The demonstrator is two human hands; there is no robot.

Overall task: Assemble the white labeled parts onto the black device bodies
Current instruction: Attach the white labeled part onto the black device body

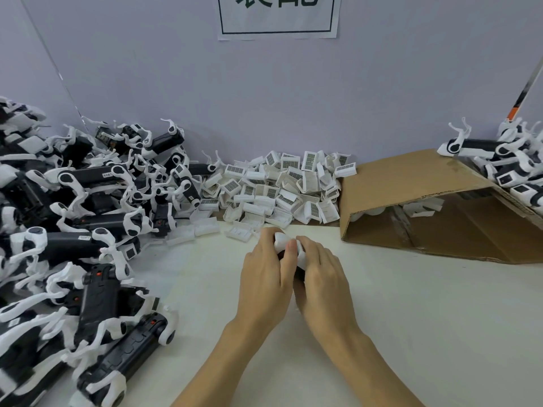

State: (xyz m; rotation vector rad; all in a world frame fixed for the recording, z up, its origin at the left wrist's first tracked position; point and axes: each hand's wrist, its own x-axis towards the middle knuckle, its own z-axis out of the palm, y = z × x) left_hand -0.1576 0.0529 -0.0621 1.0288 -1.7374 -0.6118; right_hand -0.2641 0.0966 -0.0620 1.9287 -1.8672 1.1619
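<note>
Head view: left hand (266,277) and right hand (321,279) jointly clasp a white plastic part (281,240) protruding above their fingertips, black device body (299,274) mostly hidden between the palms.

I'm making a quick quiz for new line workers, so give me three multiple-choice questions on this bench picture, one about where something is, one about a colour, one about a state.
1. Where does the heap of loose white labeled parts lie?
A. against the back wall, between the left pile and the box
B. inside a drawer
C. on the floor

2. What colour is the cardboard box?
A. blue
B. brown
C. green

3. What are the two hands doing?
A. resting flat and empty
B. pointing at the wall sign
C. gripping one workpiece together

Answers:
1 A, the heap sits at the wall beside the pile of black device bodies.
2 B, plain brown card, lying on its side and open.
3 C, the left hand and the right hand close round a white and black piece.
</note>
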